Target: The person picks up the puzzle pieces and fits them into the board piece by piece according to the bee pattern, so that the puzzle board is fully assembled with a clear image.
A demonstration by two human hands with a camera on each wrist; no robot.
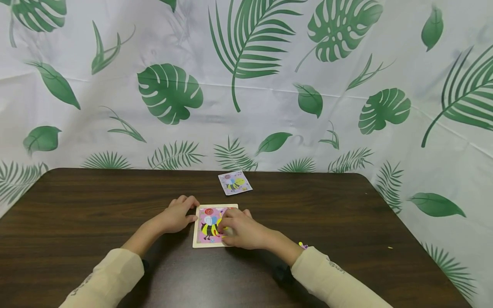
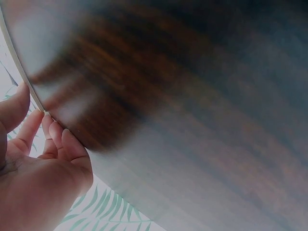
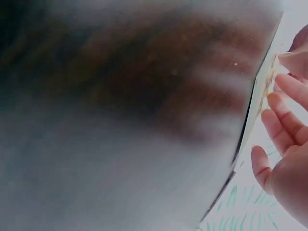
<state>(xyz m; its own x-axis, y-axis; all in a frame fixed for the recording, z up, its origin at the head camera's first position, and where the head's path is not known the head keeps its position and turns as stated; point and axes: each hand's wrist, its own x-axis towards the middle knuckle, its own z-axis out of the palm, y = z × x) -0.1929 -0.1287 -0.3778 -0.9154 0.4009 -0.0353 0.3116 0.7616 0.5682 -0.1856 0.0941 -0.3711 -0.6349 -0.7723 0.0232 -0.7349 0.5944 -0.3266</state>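
A small wooden-framed puzzle (image 1: 208, 245) lies flat on the table, its pink picture showing a black and yellow bee with blue wings. My left hand (image 1: 178, 216) holds its left edge, thumb and a fingertip at the rim near the far corner. Over the right half of the picture is my right hand (image 1: 244, 229), fingers bent down to the surface and covering part of the bee. Whether a loose piece sits under those fingertips is hidden. In the right wrist view, the right hand's fingers (image 3: 284, 118) meet the board's edge.
Beyond the puzzle lies a square picture card (image 1: 235, 182) with a matching bee. A small purple and yellow thing (image 1: 303, 245) shows beside the right forearm. A tiny pale fleck (image 1: 390, 247) lies on the dark wooden table (image 1: 96, 201). Behind hangs a leaf-print cloth (image 1: 265, 115).
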